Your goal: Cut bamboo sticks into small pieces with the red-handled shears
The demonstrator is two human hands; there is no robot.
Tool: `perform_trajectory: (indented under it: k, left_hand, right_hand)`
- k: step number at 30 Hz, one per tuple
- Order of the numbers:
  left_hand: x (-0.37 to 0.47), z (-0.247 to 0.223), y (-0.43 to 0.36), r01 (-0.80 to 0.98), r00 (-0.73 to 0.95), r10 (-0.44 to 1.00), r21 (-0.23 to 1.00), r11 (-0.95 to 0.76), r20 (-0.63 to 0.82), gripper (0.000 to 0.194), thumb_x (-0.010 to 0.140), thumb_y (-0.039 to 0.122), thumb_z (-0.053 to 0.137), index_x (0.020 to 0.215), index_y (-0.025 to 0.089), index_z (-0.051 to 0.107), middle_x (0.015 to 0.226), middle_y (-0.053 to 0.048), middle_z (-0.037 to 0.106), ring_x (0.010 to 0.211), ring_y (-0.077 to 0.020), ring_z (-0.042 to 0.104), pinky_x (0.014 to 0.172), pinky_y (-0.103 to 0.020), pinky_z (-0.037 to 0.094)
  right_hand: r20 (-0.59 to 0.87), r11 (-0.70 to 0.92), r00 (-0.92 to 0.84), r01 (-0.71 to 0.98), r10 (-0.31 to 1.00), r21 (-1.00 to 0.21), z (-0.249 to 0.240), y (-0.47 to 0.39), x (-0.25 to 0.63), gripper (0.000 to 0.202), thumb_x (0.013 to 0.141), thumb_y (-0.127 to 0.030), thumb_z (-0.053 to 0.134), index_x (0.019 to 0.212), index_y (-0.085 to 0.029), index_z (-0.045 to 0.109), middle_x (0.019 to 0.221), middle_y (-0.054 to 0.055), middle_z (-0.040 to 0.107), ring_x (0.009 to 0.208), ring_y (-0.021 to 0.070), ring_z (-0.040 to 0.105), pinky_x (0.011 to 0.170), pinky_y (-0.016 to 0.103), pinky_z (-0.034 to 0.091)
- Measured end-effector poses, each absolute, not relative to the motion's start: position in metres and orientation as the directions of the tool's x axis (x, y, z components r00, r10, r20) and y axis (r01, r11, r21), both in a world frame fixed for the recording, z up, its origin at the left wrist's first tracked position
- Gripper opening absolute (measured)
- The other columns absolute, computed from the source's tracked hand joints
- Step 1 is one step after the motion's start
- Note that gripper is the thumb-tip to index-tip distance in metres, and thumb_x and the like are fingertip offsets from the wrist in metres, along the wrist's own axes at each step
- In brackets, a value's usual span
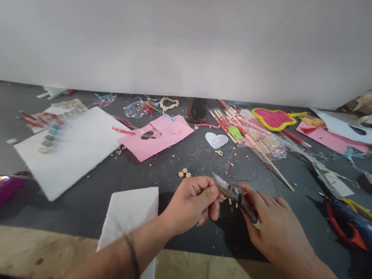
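My right hand [275, 218] is wrapped round the handles of a pair of pruning shears [234, 191], whose blades point up and to the left. The fingertips of my left hand [192, 202] pinch together right at those blades; whatever small thing is between them is mostly hidden. Short cut pieces of wooden stick [230, 201] lie on the dark table [179, 241] under the shears. Just beyond my left hand sit several small flower-like wooden pieces [184, 173]. A folded white sheet [129, 206] lies partly beneath my left forearm.
Chopsticks in plastic wrap [254, 133], a paper heart [216, 140] and a phone [198, 110] lie farther back. Pink paper [159, 137] and a white board [71, 146] are to the left. Scissors [342, 229] and a blue glue gun [369, 231] lie at right, before a white wall [176, 39].
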State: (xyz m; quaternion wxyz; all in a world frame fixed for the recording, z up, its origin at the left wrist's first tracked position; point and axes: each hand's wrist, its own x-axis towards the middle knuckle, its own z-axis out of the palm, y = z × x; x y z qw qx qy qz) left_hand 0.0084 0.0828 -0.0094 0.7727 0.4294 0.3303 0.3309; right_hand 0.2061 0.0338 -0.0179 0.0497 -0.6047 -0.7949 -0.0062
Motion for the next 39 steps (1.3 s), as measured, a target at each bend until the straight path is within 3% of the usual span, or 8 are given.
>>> perform_trajectory:
  k: [7,13,28,31,35,39]
  left_hand:
    - [0.010,-0.006,0.085,-0.136,0.521,0.838,0.953,0.271,-0.164,0.031,0.082,0.042,0.050,0.075,0.012,0.055,0.052,0.002,0.055,0.032,-0.0026,0.037,0.033,-0.015,0.027]
    - [0.008,-0.007,0.086,-0.016,0.481,0.874,0.996,0.085,-0.067,0.023,0.084,0.028,0.048,0.067,0.013,0.053,0.059,-0.001,0.059,0.040,-0.0034,0.042,0.041,-0.016,0.033]
    - [0.010,-0.015,0.083,-0.025,0.472,0.881,0.998,0.064,-0.045,0.025,0.085,0.028,0.044,0.069,0.012,0.054,0.059,-0.002,0.058,0.039,-0.0036,0.042,0.040,-0.016,0.032]
    - [0.012,-0.016,0.086,-0.026,0.483,0.872,0.994,0.108,-0.082,0.023,0.085,0.027,0.044,0.069,0.012,0.053,0.061,-0.002,0.059,0.039,-0.0029,0.042,0.040,-0.015,0.032]
    - [0.015,-0.019,0.088,-0.055,0.453,0.884,0.987,0.154,-0.113,0.019,0.085,0.026,0.045,0.073,0.014,0.051,0.065,-0.001,0.061,0.039,-0.0025,0.042,0.039,-0.015,0.032]
    - [0.013,-0.021,0.085,-0.078,0.472,0.876,0.984,0.157,-0.102,0.023,0.085,0.030,0.046,0.069,0.013,0.050,0.063,-0.001,0.060,0.038,-0.0022,0.041,0.039,-0.015,0.031]
  right_hand:
    - [0.096,0.258,-0.256,0.966,0.962,-0.011,-0.015,0.036,0.209,0.036,0.081,-0.023,0.045,0.116,-0.016,0.046,0.091,0.007,0.067,0.079,0.0208,0.062,0.067,0.032,0.036]
    - [0.013,0.246,-0.245,0.967,0.969,-0.068,-0.015,0.035,0.211,0.036,0.082,-0.025,0.044,0.118,-0.017,0.044,0.095,0.008,0.066,0.083,0.0220,0.062,0.069,0.033,0.037]
    - [-0.109,0.258,-0.284,0.945,0.953,-0.201,-0.013,0.032,0.218,0.036,0.087,-0.030,0.038,0.121,-0.019,0.042,0.101,0.010,0.066,0.088,0.0225,0.061,0.074,0.037,0.039]
    - [-0.095,0.217,-0.233,0.964,0.968,-0.152,-0.014,0.034,0.218,0.037,0.087,-0.032,0.039,0.122,-0.020,0.042,0.103,0.010,0.064,0.090,0.0237,0.060,0.073,0.038,0.039]
    - [0.033,0.151,-0.150,0.989,0.988,-0.013,-0.018,0.039,0.217,0.045,0.085,-0.033,0.041,0.128,-0.021,0.038,0.103,0.010,0.063,0.091,0.0264,0.058,0.073,0.040,0.036]
    - [0.092,0.174,-0.175,0.985,0.980,0.013,-0.021,0.040,0.216,0.050,0.085,-0.035,0.042,0.131,-0.021,0.034,0.102,0.010,0.063,0.091,0.0256,0.057,0.077,0.043,0.034]
